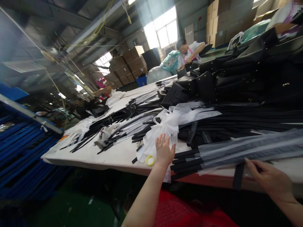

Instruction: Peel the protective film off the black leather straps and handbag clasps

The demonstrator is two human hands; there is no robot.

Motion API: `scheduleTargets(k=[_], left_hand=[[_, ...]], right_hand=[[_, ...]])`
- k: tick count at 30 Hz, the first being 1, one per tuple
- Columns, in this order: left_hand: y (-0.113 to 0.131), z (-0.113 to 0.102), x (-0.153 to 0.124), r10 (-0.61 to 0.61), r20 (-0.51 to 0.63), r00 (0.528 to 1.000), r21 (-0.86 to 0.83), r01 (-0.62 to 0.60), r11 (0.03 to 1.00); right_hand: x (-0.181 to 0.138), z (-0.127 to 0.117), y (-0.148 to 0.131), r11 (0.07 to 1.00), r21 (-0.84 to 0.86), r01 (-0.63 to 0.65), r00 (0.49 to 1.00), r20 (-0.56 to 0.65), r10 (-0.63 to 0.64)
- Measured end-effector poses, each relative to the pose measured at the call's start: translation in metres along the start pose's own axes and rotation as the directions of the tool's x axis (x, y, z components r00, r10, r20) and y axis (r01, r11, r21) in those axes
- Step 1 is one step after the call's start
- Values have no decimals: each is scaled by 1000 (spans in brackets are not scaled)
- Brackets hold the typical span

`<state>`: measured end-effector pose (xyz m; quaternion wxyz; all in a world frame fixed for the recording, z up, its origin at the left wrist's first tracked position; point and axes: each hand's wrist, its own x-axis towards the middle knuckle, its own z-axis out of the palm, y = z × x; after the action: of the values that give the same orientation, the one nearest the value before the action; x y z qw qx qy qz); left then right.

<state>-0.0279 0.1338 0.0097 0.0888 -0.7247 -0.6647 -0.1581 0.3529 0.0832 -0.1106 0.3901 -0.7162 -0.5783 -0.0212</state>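
My left hand point(164, 149) lies with fingers spread on a pile of thin white sheets point(151, 142) near the table's front edge. Just left of my wrist is a roll of yellow tape point(150, 160). At the right, my right hand point(270, 179) has its thumb and forefinger pinched together at the lower edge of a translucent sheet point(260, 146). That sheet covers a bundle of black straps point(187, 164). A short black strap point(238, 176) hangs over the table edge beside my right fingertips. Which of these the pinch holds, I cannot make out.
More black strap bundles point(127, 113) lie along the white table point(78, 157). Black bags point(232, 75) are heaped at the right. A co-worker point(189, 53) sits across the table. Blue racks point(26, 151) stand left, and cardboard boxes point(127, 64) are stacked behind.
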Motion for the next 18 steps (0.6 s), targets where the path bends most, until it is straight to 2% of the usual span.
scheduleTargets(k=[4, 7, 9, 13, 18], left_hand=[[24, 23, 69, 154, 47, 987, -9, -154, 988], [41, 49, 115, 212, 137, 968, 30, -218, 976], [50, 65, 136, 235, 162, 958, 40, -244, 969], [65, 82, 150, 316, 151, 937, 28, -323, 946], [69, 79, 141, 364, 74, 929, 18, -366, 930]], right_hand=[[-8, 10, 3, 979, -141, 148, 987, -40, -155], [-11, 12, 3, 954, -204, 221, 970, -51, -236], [-11, 12, 3, 939, -231, 255, 961, -52, -273], [-11, 14, 5, 917, -244, 315, 938, -66, -340], [-13, 17, 8, 911, -217, 351, 929, -43, -368]])
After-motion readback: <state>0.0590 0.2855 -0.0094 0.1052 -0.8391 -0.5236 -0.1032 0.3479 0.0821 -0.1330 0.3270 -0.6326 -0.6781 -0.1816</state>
